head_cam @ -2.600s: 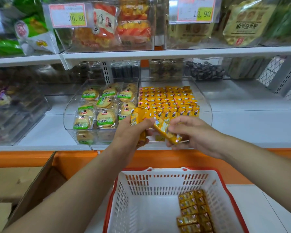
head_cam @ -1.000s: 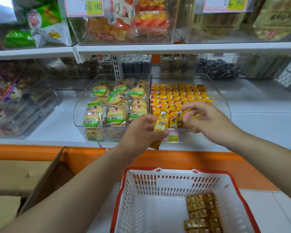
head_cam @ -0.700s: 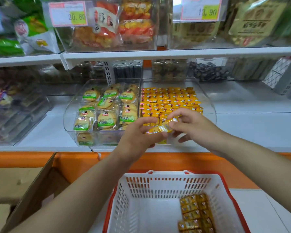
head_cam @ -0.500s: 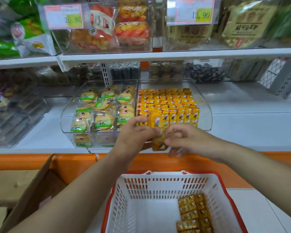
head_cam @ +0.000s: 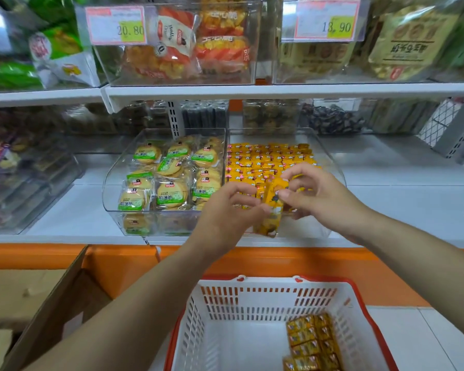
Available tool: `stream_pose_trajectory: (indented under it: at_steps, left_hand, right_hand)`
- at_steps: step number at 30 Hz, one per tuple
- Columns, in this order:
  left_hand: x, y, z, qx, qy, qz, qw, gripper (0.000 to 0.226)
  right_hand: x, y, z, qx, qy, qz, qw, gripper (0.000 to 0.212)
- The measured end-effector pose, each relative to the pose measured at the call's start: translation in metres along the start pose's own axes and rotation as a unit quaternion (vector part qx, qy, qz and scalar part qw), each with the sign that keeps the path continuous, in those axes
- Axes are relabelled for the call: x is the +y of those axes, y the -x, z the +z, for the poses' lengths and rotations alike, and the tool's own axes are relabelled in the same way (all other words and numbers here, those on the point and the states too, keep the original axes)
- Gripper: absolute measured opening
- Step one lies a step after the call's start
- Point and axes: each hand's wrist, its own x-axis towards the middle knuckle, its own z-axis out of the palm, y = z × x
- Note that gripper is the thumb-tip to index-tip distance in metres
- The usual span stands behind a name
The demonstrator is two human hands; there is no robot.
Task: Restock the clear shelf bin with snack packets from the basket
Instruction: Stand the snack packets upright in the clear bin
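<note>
Now left hand (head_cam: 229, 210) and right hand (head_cam: 323, 200) both pinch yellow packets (head_cam: 272, 210) at the bin (head_cam: 335, 172) front; slack pinch could drop one outside, or topple rows (head_cam: 265, 156).

Much of held packet (head_cam: 272, 207) covered by left hand (head_cam: 225, 215) and right hand (head_cam: 322, 199); its print unreadable. Front rows in clear bin (head_cam: 330, 167) hidden behind hands. Bottom edge cuts basket (head_cam: 252, 298) and its lowest packets (head_cam: 308, 364). Both forearms run off frame. Small print on price tags (head_cam: 115, 25) blurred. Contents of bins at left (head_cam: 24, 178) smeared, not identifiable. Left and bottom edges crop cardboard box (head_cam: 38, 298).
</note>
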Motion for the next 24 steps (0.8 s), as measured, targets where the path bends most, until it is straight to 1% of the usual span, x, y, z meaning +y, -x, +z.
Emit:
stream_pose_trajectory:
  at_steps: [1,3,5,7,9,11,13,15,18,24]
  left_hand:
    - [-0.001,-0.004,-0.006,0.025,-0.046,0.026,0.998,0.037]
    - [-0.006,-0.012,-0.021,0.087,-0.151,0.074,0.982,0.04]
    - [-0.015,-0.017,-0.033,0.126,-0.208,0.077,0.967,0.041]
    - [-0.027,-0.02,-0.039,0.127,-0.234,0.039,0.963,0.048]
    - [-0.038,-0.023,-0.04,0.103,-0.275,0.004,0.956,0.057]
    - [-0.045,-0.026,-0.037,0.075,-0.354,-0.004,0.932,0.057]
    - [-0.049,-0.027,-0.033,0.068,-0.419,0.014,0.905,0.05]
    - [-0.053,-0.029,-0.032,0.078,-0.437,0.032,0.896,0.046]
    - [-0.056,-0.031,-0.032,0.081,-0.445,0.04,0.891,0.046]
    - [-0.053,-0.032,-0.032,0.066,-0.438,0.015,0.896,0.044]
  right_hand:
    - [0.0,-0.005,-0.004,0.022,0.009,-0.009,1.0,0.023]
    - [0.003,-0.016,-0.015,0.072,0.048,-0.022,0.996,0.022]
    - [0.011,-0.028,-0.023,0.113,0.085,-0.014,0.99,0.024]
    - [0.023,-0.04,-0.024,0.134,0.118,0.005,0.984,0.026]
    - [0.037,-0.052,-0.018,0.138,0.147,0.025,0.979,0.027]
    - [0.051,-0.063,-0.011,0.139,0.165,0.045,0.975,0.028]
    - [0.062,-0.072,-0.005,0.132,0.198,0.06,0.969,0.028]
    - [0.072,-0.078,0.0,0.117,0.236,0.071,0.962,0.029]
    - [0.079,-0.081,0.006,0.094,0.317,0.066,0.942,0.032]
    - [0.08,-0.078,0.007,0.112,0.341,0.054,0.932,0.04]
